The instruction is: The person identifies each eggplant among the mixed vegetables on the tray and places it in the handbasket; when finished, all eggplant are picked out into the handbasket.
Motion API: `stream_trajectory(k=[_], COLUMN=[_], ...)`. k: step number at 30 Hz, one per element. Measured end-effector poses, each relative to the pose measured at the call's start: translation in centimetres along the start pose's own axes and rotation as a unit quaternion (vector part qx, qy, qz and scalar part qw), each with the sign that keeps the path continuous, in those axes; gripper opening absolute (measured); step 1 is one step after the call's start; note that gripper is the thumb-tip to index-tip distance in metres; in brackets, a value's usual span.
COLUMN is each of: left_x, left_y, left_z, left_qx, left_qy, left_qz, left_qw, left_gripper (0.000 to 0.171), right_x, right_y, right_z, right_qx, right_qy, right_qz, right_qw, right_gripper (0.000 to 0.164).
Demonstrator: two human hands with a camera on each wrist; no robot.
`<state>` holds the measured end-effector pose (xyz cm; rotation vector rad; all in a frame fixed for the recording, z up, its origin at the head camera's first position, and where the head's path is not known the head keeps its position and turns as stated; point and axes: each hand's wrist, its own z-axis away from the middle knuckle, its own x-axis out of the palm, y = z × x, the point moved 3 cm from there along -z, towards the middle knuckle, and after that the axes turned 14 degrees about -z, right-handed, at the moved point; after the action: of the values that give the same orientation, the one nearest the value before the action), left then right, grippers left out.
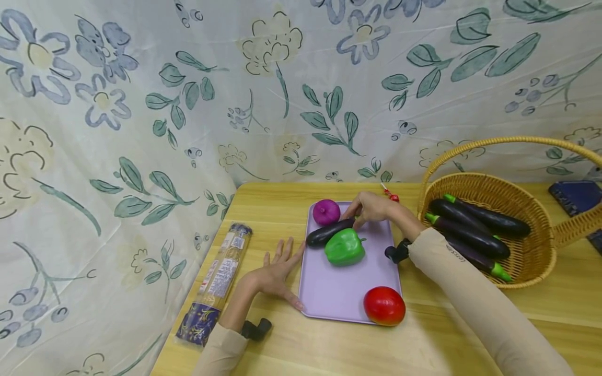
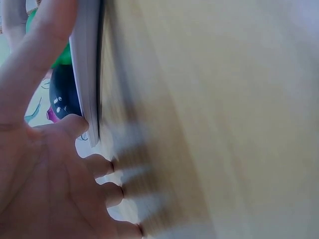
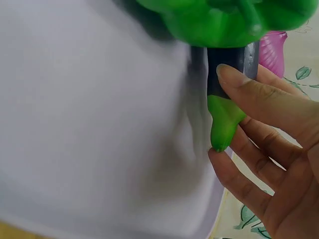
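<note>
On the lilac tray [image 1: 334, 295] lies a dark eggplant [image 1: 324, 235], slanting between a purple onion [image 1: 326, 212] and a green bell pepper [image 1: 345, 249]. My right hand [image 1: 371, 208] pinches this eggplant near its green stem end [image 3: 223, 122], thumb on one side and fingers on the other. Fingers spread, my left hand [image 1: 275, 275] lies along the tray's left edge; in the left wrist view its thumb and a fingertip are right at the tray's side wall [image 2: 88, 64]. A smooth red fruit [image 1: 384, 306] sits at the tray's near right corner, overhanging the rim.
A wicker basket [image 1: 541, 261] with a tall handle holds several eggplants [image 1: 470, 235] at the right. Beyond it is a dark blue book-like item [image 1: 574, 196]. A long clear packet [image 1: 221, 282] lies left. A red-wrapped lollipop [image 1: 393, 197] lies behind the tray, before a floral cloth [image 1: 291, 78].
</note>
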<state>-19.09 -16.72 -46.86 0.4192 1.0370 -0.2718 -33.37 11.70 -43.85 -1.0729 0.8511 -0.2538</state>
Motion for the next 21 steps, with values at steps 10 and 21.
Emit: stream_trajectory(k=[10,21], left_x=[0.0,-0.1], left_y=[-0.2,-0.1], left_z=[0.1,0.0], left_qx=[0.000,0.002], left_qy=[0.000,-0.001], left_qz=[-0.001,-0.003], left_qw=[1.0000,1.0000], left_gripper=[0.147,0.147], right_x=[-0.9,-3.2], right_y=[-1.7,-4.2], right_z=[0.8,4.2], right_qx=[-0.045,-0.093], right_qy=[0.013,0.059], right_qz=[0.037,0.050], right_qw=[0.998,0.993], right_gripper=[0.032,0.030])
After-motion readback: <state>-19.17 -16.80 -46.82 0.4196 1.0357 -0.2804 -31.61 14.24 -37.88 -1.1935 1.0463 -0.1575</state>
